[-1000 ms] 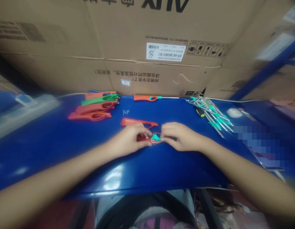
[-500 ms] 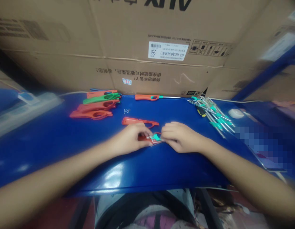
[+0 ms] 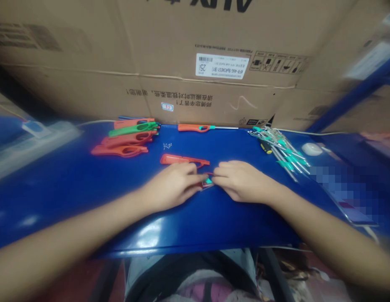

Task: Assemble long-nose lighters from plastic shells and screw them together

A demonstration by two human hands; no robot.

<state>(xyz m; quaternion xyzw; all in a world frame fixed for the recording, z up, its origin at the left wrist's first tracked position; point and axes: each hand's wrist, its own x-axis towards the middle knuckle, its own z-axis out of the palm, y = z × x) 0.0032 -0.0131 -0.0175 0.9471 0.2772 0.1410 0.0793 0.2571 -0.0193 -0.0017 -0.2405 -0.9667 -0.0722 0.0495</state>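
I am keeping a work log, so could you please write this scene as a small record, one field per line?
Left hand: pinching the left part of a red piece
Right hand: at its right end; exact grip hidden
Between hands: a teal part, partly covered
Just beyond hands: an orange-red shell
Left pile: orange-red handles and a green handle
Right pile: metal rods with teal fittings
Back edge: an orange handle with metal rod
Surface: blue table
Behind: cardboard box
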